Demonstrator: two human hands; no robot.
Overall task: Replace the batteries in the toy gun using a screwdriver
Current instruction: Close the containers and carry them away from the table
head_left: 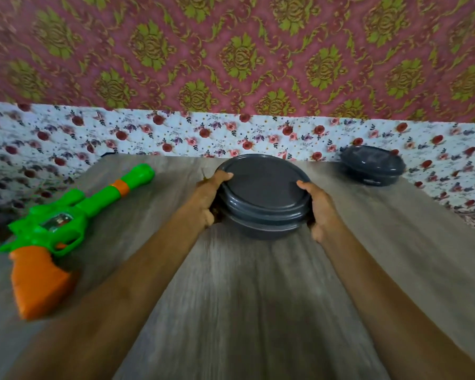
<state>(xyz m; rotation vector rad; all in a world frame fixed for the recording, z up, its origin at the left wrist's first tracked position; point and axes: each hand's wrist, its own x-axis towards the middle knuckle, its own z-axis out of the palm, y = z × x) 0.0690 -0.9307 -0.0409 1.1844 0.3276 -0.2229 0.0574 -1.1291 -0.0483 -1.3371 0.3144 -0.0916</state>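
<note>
Leftward, green toy gun, orange-handled.

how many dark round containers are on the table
2. The middle container is held at its sides by the left hand and right hand. The far container sits untouched near the far right corner of the table. More could lie out of view.

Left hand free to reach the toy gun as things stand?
Probably yes, once it lets go. The left hand grips the side of the grey container, and the toy gun lies to its left with only bare table between.
</note>
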